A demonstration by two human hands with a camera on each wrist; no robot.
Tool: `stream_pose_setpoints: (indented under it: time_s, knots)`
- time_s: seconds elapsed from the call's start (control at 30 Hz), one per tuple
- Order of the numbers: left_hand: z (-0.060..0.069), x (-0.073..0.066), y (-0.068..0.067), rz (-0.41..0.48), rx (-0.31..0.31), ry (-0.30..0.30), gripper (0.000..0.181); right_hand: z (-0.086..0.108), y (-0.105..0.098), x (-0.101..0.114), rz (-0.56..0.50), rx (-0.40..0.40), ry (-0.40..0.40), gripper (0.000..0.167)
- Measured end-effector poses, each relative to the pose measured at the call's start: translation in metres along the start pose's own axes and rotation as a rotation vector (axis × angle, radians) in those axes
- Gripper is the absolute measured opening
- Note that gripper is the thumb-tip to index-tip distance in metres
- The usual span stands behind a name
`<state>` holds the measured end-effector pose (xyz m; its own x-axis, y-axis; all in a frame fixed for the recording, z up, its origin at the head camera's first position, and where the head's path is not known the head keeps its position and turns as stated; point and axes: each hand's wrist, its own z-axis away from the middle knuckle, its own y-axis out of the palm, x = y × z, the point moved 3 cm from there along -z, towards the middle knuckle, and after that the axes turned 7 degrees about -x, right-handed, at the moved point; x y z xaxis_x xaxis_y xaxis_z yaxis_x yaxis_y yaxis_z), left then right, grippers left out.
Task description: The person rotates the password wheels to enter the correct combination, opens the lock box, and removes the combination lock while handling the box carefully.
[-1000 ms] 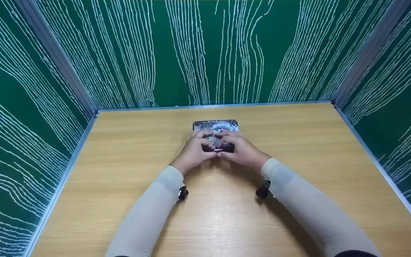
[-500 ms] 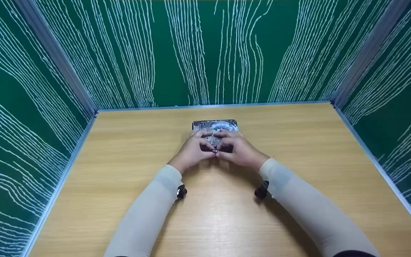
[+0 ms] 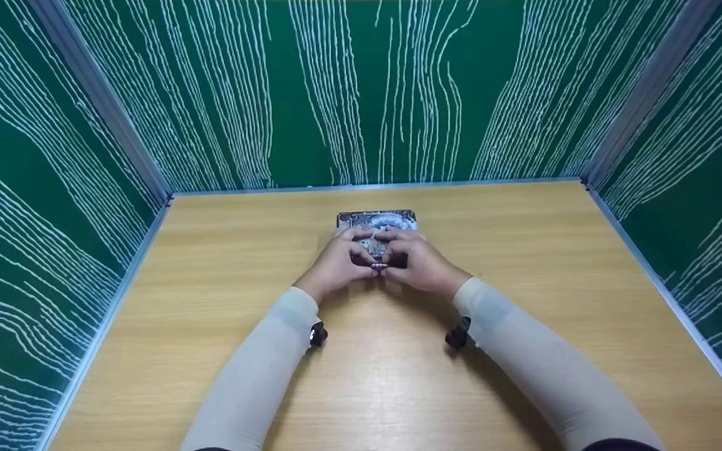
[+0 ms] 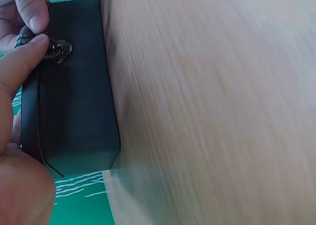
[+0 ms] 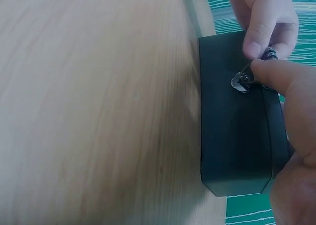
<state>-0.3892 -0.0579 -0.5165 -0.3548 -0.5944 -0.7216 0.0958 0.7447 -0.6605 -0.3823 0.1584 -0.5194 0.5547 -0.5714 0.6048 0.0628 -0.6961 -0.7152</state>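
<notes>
Left grip (image 3: pixel 341 258) and right grip (image 3: pixel 418 258) both pinch the combination lock (image 5: pixel 269 53), presumably to steady it, while the desk (image 3: pixel 373 376) supports the dark box (image 4: pixel 74 106).

Right hand (image 5: pixel 302 113) and left hand (image 5: pixel 269 18) hold a dark box's (image 5: pixel 234 136) lock (image 5: pixel 269 54).

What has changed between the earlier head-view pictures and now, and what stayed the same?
Very little: the small dialled lock shows more clearly between the left hand and right hand than half a second ago. Nothing was visibly let go. Both hands still hold the lock; the box stays on the table.
</notes>
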Motion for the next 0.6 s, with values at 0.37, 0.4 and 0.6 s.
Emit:
stream_pose_setpoints:
  time_s: [0.37, 0.4, 0.6]
  knots:
    - [0.002, -0.0011, 0.0029, 0.01, -0.008, 0.004, 0.01, 0.0027, -0.0007, 0.0022, -0.016, 0.012, 0.016, 0.021]
    - [0.0018, -0.0017, 0.0025, 0.012, -0.012, 0.009, 0.011, 0.0025, -0.0012, 0.0028, -0.016, 0.007, 0.011, 0.021]
    - [0.0008, -0.0028, 0.002, 0.011, -0.027, 0.013, 0.015, 0.002, -0.0031, 0.0035, -0.018, -0.004, -0.01, 0.019]
